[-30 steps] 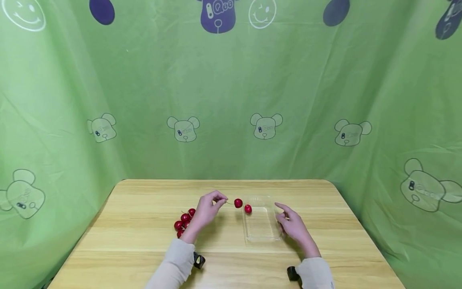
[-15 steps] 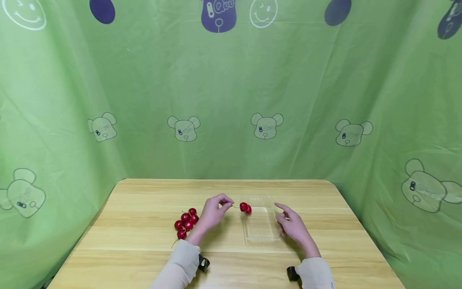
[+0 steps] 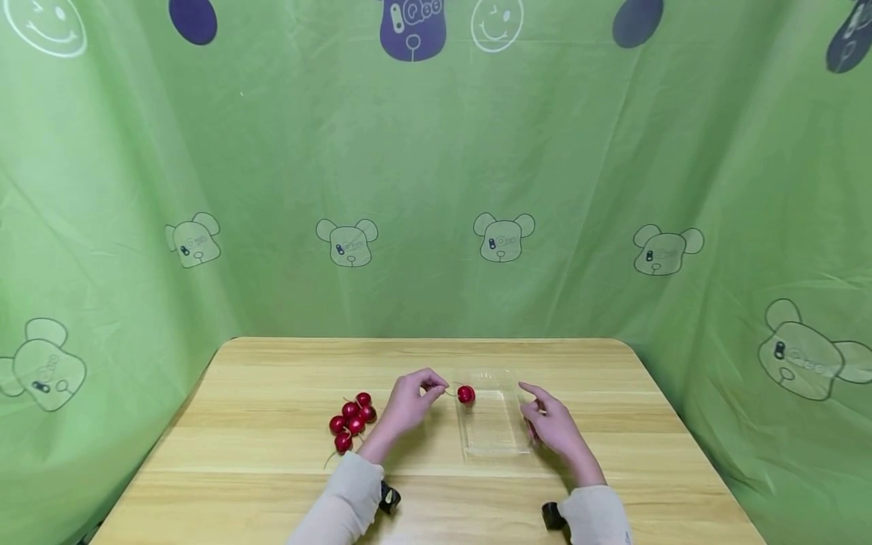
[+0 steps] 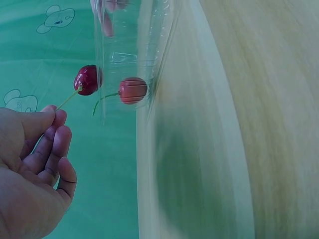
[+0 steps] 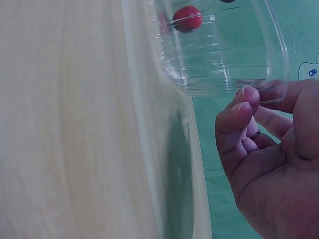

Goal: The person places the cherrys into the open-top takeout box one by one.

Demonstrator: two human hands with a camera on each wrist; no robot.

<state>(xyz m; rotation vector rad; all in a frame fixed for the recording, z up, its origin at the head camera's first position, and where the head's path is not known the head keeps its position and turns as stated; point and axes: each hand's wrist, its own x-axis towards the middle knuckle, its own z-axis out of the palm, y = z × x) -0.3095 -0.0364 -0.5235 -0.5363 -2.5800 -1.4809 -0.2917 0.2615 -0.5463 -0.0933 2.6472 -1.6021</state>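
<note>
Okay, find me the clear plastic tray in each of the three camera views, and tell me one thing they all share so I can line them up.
Head: the clear plastic tray lies right of centre on the table, between the two hands.
Left wrist: it runs down from the top edge, centre-left.
Right wrist: it fills the upper right, beside the right hand.
Shared landmark: the red cherry in the tray.

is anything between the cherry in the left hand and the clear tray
Nothing visible. The left hand pinches the stem of a cherry right at the tray edge, where another cherry already lies.
</note>
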